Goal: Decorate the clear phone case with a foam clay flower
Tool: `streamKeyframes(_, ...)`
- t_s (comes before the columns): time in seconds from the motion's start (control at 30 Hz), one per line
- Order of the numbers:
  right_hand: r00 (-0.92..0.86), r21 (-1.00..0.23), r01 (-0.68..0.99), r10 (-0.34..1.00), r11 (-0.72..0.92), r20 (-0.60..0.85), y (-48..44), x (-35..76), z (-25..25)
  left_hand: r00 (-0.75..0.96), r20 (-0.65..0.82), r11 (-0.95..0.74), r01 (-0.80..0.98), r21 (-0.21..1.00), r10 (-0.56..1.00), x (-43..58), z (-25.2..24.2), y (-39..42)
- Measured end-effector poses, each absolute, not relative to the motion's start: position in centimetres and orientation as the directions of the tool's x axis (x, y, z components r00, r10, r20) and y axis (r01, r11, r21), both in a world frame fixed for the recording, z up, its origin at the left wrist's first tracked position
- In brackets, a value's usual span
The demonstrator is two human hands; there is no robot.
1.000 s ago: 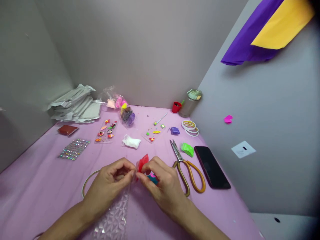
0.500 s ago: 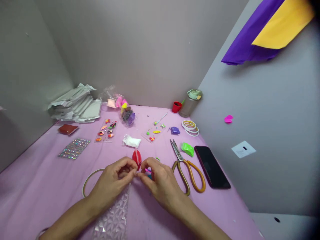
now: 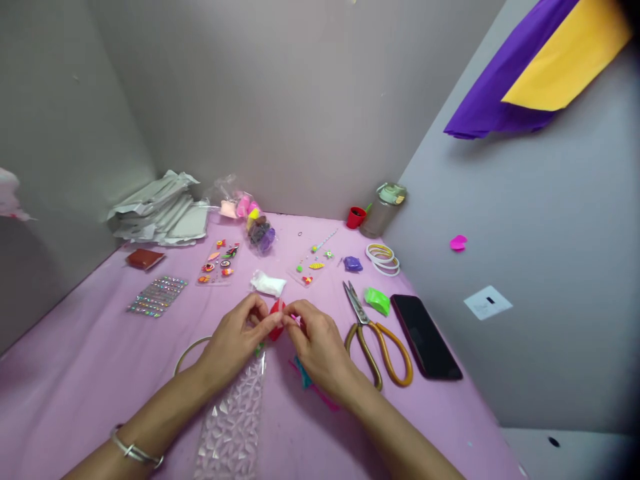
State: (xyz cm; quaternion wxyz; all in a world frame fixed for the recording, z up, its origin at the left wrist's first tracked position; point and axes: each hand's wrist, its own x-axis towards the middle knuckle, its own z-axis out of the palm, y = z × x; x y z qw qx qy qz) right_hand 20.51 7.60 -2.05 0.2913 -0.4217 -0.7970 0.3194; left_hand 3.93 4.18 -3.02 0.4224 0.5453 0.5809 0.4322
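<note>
My left hand (image 3: 239, 339) and my right hand (image 3: 320, 340) meet at the fingertips over the pink cloth. Both are closed in a pinch; whatever lies between the tips is too small and covered to name. Directly behind the fingers shows a red clay packet (image 3: 276, 331), partly hidden, and I cannot tell whether they touch it. A clear embossed plastic sheet (image 3: 231, 417) extends beneath my left forearm. Under my right hand are a teal piece (image 3: 303, 373) and some pink material (image 3: 326, 400), partly covered. A pale bangle (image 3: 183, 357) lies left of my left hand.
Scissors (image 3: 363, 319), a green clay packet (image 3: 377, 301) and a phone (image 3: 424, 337) lie to the right. Beyond my hands are a white packet (image 3: 270, 285), sticker sheets (image 3: 216, 267) and a rhinestone sheet (image 3: 157, 297). A bottle (image 3: 383, 212) and stacked packets (image 3: 160, 210) stand at the back.
Both pinching hands have shifted slightly up and away, now overlapping the red packet. More of the teal and pink material shows beneath my right hand. The camera view has tilted a little.
</note>
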Motion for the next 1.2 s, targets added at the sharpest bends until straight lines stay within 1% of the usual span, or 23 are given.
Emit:
streamKeyframes(0.17,-0.506,-0.789,0.438,0.844,0.429,0.178,8.2,20.6,-2.3,-0.038,-0.021,0.031,0.290,0.957,0.999,4.1,-2.7,5.1)
streamKeyframes(0.33,-0.533,-0.822,0.394,0.831,0.412,0.160,7.9,20.6,-2.1,0.005,-0.052,0.049,0.259,0.965,0.999,3.0,-2.4,5.0)
streamKeyframes(0.57,-0.517,-0.922,0.294,0.853,0.252,0.069,7.6,20.5,-2.1,0.071,-0.129,0.117,0.150,0.982,0.989,2.6,-2.2,4.2)
streamKeyframes(0.7,-0.496,-0.951,0.261,0.868,0.163,0.013,7.6,20.5,-2.0,0.075,-0.169,0.162,0.097,0.982,0.983,3.4,-2.1,4.0)
streamKeyframes(1.03,-0.489,-0.979,0.203,0.870,0.037,-0.068,7.9,20.9,-1.8,0.098,-0.200,0.188,0.121,0.975,0.975,4.3,-1.9,3.9)
streamKeyframes(1.2,-0.458,-0.986,0.167,0.886,0.004,-0.074,8.2,20.6,-1.7,0.130,-0.151,0.132,0.140,0.981,0.980,4.2,-1.7,3.8)
